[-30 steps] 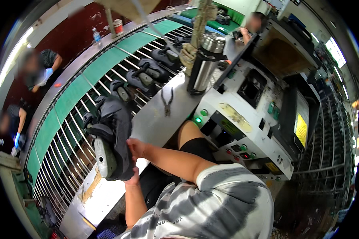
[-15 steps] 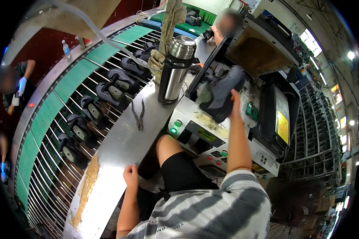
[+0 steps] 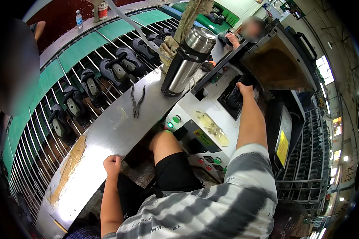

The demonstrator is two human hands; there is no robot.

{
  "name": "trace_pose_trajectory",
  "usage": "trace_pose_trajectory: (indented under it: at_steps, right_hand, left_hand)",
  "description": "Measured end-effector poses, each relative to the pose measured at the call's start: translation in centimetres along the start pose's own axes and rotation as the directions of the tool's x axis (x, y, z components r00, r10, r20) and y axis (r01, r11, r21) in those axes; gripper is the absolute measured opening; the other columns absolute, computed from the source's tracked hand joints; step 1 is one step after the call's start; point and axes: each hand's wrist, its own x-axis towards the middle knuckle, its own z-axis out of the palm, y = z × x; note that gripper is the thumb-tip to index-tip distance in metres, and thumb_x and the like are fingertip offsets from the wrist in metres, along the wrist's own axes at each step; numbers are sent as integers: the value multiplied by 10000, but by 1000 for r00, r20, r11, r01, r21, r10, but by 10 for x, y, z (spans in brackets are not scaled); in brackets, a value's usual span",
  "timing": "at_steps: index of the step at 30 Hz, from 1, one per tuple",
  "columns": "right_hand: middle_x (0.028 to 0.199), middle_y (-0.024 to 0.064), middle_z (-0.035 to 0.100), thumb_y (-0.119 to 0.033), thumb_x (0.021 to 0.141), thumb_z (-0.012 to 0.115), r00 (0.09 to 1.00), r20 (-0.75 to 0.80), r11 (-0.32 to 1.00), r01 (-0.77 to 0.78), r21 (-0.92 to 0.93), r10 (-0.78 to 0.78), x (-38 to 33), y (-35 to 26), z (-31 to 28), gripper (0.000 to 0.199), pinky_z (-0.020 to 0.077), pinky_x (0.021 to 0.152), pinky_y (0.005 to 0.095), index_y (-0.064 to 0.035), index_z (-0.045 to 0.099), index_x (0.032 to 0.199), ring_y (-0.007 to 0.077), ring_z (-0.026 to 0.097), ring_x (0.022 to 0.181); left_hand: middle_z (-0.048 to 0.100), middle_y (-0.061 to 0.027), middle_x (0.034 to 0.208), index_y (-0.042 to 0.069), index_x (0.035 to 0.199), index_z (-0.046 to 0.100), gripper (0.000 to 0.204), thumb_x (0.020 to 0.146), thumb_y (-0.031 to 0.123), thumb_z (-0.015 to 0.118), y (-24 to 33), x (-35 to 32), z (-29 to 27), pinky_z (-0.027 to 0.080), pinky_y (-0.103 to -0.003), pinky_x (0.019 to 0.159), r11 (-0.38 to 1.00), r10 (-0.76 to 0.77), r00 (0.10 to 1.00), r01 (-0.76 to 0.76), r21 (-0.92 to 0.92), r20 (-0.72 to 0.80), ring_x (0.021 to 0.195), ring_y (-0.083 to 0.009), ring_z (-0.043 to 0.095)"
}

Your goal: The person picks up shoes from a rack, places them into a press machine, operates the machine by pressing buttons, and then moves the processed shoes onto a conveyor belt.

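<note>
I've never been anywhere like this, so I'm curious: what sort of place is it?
Most likely a shoe factory: dark grey shoes line up along metal bars, a white machine with buttons and a raised lid stands close by, and tall racks stand behind it.

Shoe partly hidden by right hand, co-worker's head blurred

Bright window far right of the right hand | white shine on metal bench, lower left of it | edges bent, corners black
</note>
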Motion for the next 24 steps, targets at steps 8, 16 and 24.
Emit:
trace_pose_trajectory:
  at_steps: [8,16,24]
  right_hand:
    - [1405,280,426,-575,772,545,999,41,1000,11,14,-12,-36,-2,-4,958,365,1060,457,3,237,1472,409,454,1280]
    - [1129,147,595,-231,698,708,139,-386,127,990,58,-912,-195,-3,28,449,457,915,414,-53,601,1097,315,567,1063]
    - [1465,191,337,-187,831,571,-77,77,-98,941,-324,-994,-296,14,123,593,258,1110,464,-141,419,1402,383,308,1350]
  left_hand:
    - [429,-104,493,8,540,462,308,744,177,619,10,-8,1,364,-343,472,999,19,1000,-18,43,-19,445,-205,430]
    - [466,-107,499,5,557,502,308,754,200,637,17,-9,-4,384,-345,485,994,79,996,-76,81,-34,452,-200,454]
    - [484,-111,506,-8,585,517,334,782,233,640,-21,-6,-5,394,-339,502,999,3,1000,-3,-46,12,475,-181,469]
